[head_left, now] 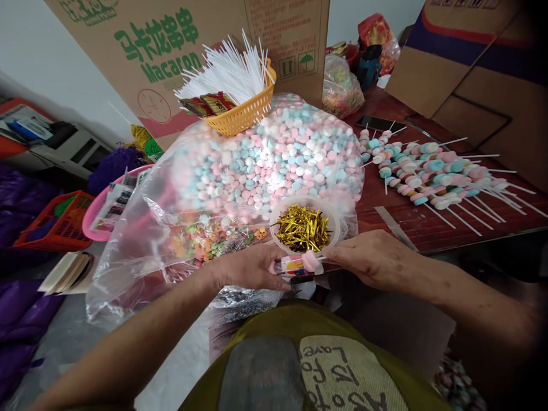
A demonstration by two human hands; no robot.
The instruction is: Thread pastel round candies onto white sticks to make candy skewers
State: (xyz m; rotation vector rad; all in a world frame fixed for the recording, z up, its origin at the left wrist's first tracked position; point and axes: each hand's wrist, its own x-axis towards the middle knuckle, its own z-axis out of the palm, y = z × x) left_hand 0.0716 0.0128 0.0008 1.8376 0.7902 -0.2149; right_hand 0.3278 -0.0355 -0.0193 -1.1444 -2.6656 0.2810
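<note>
Close to the table's front edge, my left hand (252, 266) is closed round one end of a skewer that bears a pink marshmallow (310, 261) and a small colourful wrapped piece (292, 266). My right hand (368, 258) pinches the white stick at the other end, thumb and finger together. Just beyond both hands stands a round clear tub (335, 228) of gold twist ties (303, 227). A large clear bag of pink, white and blue marshmallows (265, 160) lies behind the tub. Colourful ring-shaped candies (209, 237) show under plastic at its left.
Filled skewers (436, 171) lie piled on the red table (385, 222) at the right. A yellow basket (246, 114) of white sticks sits on the marshmallow bag. Cardboard boxes (291, 34) stand behind. Pink (91, 220) and orange baskets (55, 231) are at the left.
</note>
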